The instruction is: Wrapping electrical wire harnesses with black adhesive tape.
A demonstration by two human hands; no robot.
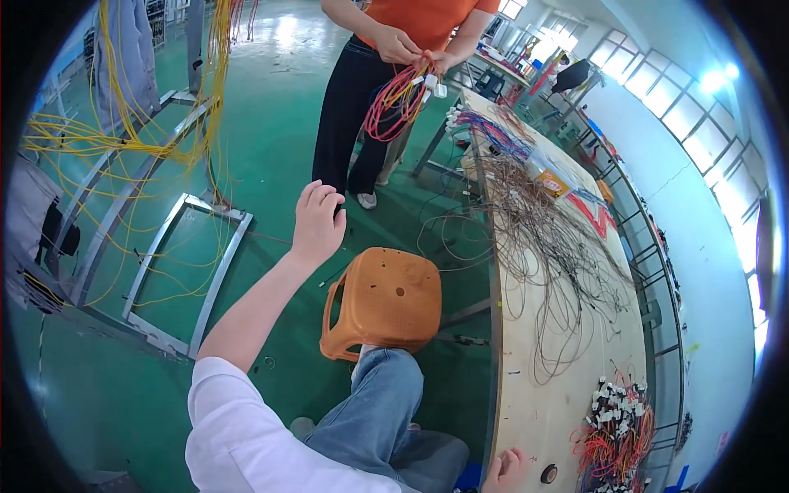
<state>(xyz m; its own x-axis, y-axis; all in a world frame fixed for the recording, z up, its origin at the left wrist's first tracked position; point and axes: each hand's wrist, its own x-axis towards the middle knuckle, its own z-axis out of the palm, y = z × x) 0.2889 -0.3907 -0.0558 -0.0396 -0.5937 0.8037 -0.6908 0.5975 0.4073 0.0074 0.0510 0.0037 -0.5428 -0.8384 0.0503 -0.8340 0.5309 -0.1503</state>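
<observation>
My left hand [319,226] is raised in mid-air at the end of an outstretched arm, fingers loosely bent and slightly apart, with nothing in it. Below and to its right stands an orange plastic stool [393,296], not touched by the hand. My right hand [508,472] rests at the near left edge of the wooden table [534,415], partly cut off by the picture's lower rim. Its visible fingers are apart and hold nothing. A roll of black tape [549,473] lies just right of it. Further right is a heap of red and black wires with white connectors [618,423].
A person in an orange top [423,20] stands ahead, holding a looped bundle of red and yellow wires [393,103]. Tangled brown wires [546,222] cover the table's far half. On the left, yellow wires [156,148] hang over a metal frame [136,193].
</observation>
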